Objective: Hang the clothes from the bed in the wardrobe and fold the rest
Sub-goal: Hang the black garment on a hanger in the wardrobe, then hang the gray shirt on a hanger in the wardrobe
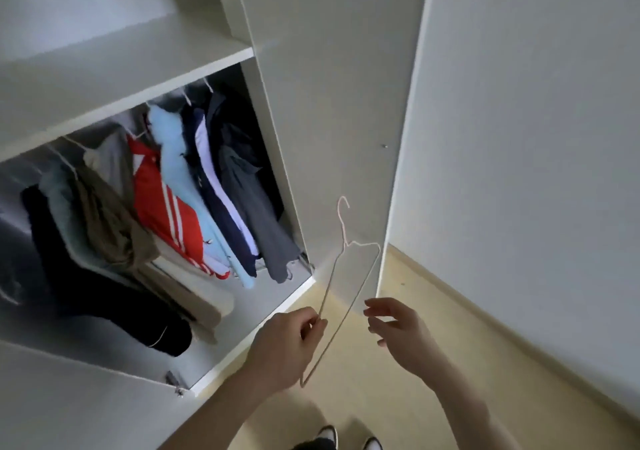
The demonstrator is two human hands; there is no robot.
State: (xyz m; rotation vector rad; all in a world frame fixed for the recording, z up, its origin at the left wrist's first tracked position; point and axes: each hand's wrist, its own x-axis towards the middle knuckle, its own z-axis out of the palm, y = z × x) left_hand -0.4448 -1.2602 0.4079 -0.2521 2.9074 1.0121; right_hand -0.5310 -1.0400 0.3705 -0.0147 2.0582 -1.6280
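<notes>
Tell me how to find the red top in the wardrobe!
Look inside the open wardrobe, under its shelf, where clothes hang in a row. The red top hangs between a tan garment and a pale blue one. It is the only bright red thing, with white stripes.

Two bare forearms are reaching into view from the bottom edge, with no sleeves, watch or jewellery showing on them. The left hand and the right hand are wearing no gloves or rings. Below them, at the bottom edge, the person is wearing dark trousers and a pair of shoes with white toe caps and dark edging: the left shoe and the right shoe.
</notes>
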